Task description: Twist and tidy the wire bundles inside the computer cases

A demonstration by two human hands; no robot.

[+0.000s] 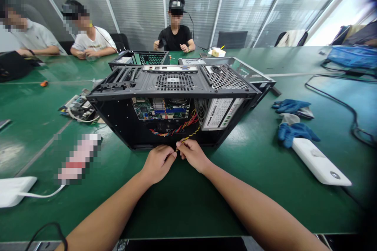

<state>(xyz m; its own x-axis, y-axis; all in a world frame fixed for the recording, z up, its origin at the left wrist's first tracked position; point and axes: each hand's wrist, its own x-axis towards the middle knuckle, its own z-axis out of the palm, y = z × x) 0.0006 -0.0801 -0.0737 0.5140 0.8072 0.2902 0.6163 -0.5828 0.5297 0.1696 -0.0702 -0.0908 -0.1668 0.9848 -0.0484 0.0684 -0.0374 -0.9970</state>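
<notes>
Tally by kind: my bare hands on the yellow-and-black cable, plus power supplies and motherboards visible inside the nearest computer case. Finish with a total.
Hands on the yellow-and-black cable: 2 (left hand, right hand)
Power supply in the computer case: 1
Motherboard: 1
Total: 4

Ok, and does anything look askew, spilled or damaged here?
Nothing looks spilled or clearly damaged. What looks odd is the open computer case: its port panel faces up, unlike a case set for normal use. Blue gloves lie crumpled to its right.
</notes>
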